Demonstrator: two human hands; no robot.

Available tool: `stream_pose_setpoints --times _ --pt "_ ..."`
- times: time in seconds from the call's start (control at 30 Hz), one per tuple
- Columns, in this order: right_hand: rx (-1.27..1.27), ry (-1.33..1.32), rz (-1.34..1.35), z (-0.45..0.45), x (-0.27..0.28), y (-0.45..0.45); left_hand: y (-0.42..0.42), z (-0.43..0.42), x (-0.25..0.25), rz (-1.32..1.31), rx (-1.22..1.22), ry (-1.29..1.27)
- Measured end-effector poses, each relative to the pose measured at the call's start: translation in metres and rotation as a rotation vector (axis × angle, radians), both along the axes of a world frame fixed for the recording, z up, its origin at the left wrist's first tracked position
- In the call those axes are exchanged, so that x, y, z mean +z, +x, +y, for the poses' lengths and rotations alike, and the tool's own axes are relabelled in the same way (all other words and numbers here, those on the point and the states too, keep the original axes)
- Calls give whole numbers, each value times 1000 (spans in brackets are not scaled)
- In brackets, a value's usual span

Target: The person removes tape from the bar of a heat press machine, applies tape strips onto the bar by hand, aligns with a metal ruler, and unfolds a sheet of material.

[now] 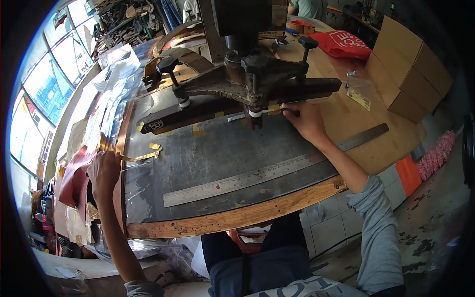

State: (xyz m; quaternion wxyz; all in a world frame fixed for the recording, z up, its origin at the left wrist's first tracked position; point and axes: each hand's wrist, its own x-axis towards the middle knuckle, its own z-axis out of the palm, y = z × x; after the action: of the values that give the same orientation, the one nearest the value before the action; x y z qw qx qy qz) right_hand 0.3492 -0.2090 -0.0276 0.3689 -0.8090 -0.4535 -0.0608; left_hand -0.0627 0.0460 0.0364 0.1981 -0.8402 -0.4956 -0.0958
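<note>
Head view: shows a dark bar [213,110] slung crosswise below the press [232,79], above the grey plate [198,153], probably secured by way of the black knobs [167,64] so as to lie straight across. Looks like worn metal, long and straight, with pale letters [154,125] scrawled at one end and scraps of yellow tape [273,106] at the lower edge, perhaps stuck on as markers. Has the right hand [308,123] at that edge, just beside the tape, fingers bent in toward a small dark piece [292,113]; cannot tell whether pinching it or merely touching. Has the left hand [105,171] well apart, by the limp dark-red sheet [74,175], knuckles up, fingers curled near the end of a gold strip [141,157]; cannot tell whether grasping strip, sheet or neither. Shows that strip thin, shiny and kinked at the far end. Farther out, shows wrinkled clear film [141,198] and a flat steel ruler [247,178] laid slantwise near the front, likely for easy reach. Ends in a pitted wooden edge [237,218]; rightward, adds a smooth pale bench [371,114], a soft red bag [341,45] and a cardboard box [410,69], perhaps set aside to leave working room.
</note>
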Motion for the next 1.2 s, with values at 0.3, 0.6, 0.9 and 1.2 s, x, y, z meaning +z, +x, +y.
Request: stream_pose_setpoints --times 0.3,0.6,0.9,1.2 --pt "62 156 118 -3 0 -3 3 -22 8 72 103 14" --pt "-102 11 -55 0 -3 -13 19 -62 24 -22 36 134" --pt "-303 78 68 18 -3 -15 111 -139 17 -98 -516 -41" --pt "-519 24 151 30 -4 -23 193 -169 -28 -65 -1007 -38"
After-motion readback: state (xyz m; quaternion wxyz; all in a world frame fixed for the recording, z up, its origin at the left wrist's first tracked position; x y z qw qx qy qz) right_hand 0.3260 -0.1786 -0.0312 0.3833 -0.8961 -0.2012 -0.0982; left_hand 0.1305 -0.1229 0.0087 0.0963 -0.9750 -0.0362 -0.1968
